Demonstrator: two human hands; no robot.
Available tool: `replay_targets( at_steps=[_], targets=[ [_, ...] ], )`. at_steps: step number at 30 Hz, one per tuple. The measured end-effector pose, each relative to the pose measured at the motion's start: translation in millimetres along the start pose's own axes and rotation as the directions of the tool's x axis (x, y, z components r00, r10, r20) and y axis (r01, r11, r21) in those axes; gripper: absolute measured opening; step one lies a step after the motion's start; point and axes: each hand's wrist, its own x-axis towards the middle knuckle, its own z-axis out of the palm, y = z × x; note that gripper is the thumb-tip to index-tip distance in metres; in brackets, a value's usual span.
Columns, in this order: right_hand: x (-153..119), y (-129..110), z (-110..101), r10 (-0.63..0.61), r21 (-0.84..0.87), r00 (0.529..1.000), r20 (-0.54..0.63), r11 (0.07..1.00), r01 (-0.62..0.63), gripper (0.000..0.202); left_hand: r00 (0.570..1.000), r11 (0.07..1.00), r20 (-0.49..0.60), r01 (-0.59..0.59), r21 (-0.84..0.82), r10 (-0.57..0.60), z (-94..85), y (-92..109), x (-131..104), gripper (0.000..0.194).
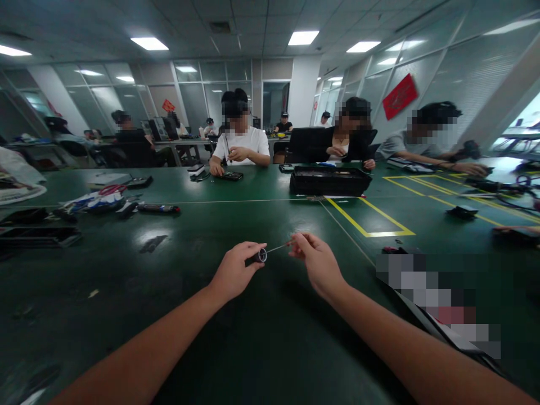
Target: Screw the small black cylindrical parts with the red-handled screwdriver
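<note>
My left hand [236, 269] is closed around a small dark cylinder [262, 255] with a pale round rim at its end, which faces right. Fingers and thumb grip it from above and below. In the pinched fingers of my right hand [317, 257] is a thin metal rod with a reddish end [279, 247]. Its far tip reaches the open end of the cylinder; whether it goes inside is too small to tell. Both hands are just above the green table [236, 360], a short gap apart.
A long black case [329, 181] stands ahead, beside yellow tape [388, 233]. To the left lie a dark marker-like tube [158, 208], tools and cables [105, 197], and black trays [40, 236]. A blurred-out sheet [434, 304] lies near my right forearm. Several people [244, 140] sit opposite.
</note>
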Motion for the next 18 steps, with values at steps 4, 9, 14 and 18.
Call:
replay_targets(
  at_steps=[4, 9, 14, 18],
  targets=[
    [10, 10, -6, 0.172, 0.193, 0.984, -0.049, 0.968, -0.16, 0.032, 0.999, 0.999, -0.034, -0.022, 0.049, 0.024, 0.4, -4, 3, 0.046],
    [10, 11, -7, 0.107, 0.187, 0.987, -0.119, 0.979, -0.084, 0.026, 0.999, 0.998, 0.026, 0.034, 0.062, -0.035, 1.5, -11, 3, 0.047],
    [4, 7, 0, 0.036, 0.133, 0.996, -0.076, 0.991, -0.026, 0.031, 0.998, 0.998, -0.005, 0.059, 0.02, -0.059, 3.3, -6, 2, 0.052],
    [1, 7, 0, 0.007, 0.051, 0.999, -0.05, 0.999, -0.004, 0.032, 0.993, 0.993, -0.022, 0.113, -0.019, -0.113, 2.3, -1, 2, 0.044]
  ],
)
